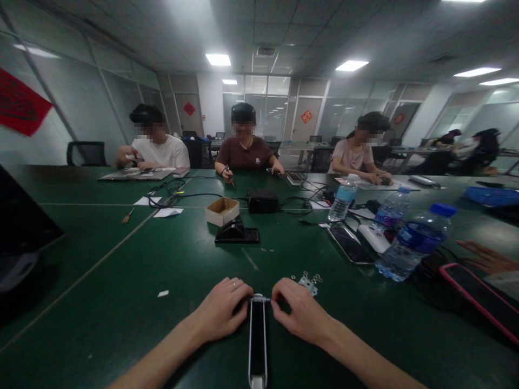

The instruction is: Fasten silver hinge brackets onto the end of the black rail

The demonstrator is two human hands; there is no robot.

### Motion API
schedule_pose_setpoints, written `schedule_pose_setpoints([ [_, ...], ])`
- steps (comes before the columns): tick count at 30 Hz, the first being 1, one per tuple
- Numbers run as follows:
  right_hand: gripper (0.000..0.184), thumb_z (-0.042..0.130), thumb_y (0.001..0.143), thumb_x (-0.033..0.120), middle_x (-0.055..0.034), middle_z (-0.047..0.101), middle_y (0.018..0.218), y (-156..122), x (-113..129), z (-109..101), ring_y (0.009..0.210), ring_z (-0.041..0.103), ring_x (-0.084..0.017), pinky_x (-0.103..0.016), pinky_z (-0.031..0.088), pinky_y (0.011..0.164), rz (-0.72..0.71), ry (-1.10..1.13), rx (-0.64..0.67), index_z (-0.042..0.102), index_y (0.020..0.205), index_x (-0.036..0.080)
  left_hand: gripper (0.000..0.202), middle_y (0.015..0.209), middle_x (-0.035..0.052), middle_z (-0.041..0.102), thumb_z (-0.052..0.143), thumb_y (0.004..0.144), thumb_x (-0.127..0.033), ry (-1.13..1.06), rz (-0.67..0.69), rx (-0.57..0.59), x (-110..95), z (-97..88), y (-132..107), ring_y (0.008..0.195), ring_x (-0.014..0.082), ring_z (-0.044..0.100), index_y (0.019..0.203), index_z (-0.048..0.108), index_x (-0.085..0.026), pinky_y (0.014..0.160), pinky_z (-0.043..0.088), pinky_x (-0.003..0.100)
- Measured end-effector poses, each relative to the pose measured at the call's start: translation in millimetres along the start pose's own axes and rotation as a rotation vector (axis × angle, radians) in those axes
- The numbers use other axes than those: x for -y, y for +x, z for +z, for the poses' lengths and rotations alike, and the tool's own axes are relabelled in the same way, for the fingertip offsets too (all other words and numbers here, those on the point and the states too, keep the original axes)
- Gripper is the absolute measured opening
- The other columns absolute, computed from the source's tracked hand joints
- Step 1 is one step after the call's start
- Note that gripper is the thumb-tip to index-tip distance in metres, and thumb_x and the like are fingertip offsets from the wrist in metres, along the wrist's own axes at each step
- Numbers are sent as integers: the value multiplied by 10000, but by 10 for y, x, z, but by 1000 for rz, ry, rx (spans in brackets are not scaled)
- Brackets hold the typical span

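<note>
Head view shows left hand (227, 309) and right hand (299, 310) both pinching the far end of long metal frame (258, 341), between them on the table (121, 302); work seems unfinished, because small rings (318, 279) lie loose nearby.

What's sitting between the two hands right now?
In the head view, a long, narrow black piece with silver edges lies between the left hand and the right hand, its far end beside their fingertips.
</note>
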State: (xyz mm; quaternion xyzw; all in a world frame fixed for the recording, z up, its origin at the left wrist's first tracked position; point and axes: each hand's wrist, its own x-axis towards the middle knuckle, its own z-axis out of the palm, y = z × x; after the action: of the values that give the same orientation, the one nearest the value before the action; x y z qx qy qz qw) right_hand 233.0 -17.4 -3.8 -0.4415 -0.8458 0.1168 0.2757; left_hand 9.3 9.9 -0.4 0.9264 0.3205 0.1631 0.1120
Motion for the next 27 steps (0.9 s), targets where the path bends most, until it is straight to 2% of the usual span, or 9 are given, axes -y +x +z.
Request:
schedule_pose_setpoints([
  [8, 140, 543, 792, 104, -30, 661, 803, -22, -56, 57, 716, 618, -143, -256, 499, 676, 5, 120, -21, 616, 899, 157, 172, 863, 45, 615, 442, 830, -103, 6, 4, -4, -4, -14, 4, 783, 200, 563, 945, 536, -189, 707, 395, 318],
  [16, 189, 528, 797, 99, -37, 684, 818, -28, -50, 69, 716, 643, -144, -256, 511, 676, -36, 102, -30, 615, 954, 158, 184, 874, 47, 611, 437, 831, -109, 0, 17, -8, 16, -2, -5, 791, 202, 556, 965, 536, -189, 708, 389, 319],
  [27, 198, 539, 773, 71, -29, 680, 822, -19, -32, 71, 700, 641, -132, -245, 520, 666, 29, 140, -24, 593, 940, 162, 181, 880, 45, 612, 424, 846, -118, -10, 16, -22, 37, 30, -19, 792, 197, 556, 967, 540, -188, 711, 392, 314],
])
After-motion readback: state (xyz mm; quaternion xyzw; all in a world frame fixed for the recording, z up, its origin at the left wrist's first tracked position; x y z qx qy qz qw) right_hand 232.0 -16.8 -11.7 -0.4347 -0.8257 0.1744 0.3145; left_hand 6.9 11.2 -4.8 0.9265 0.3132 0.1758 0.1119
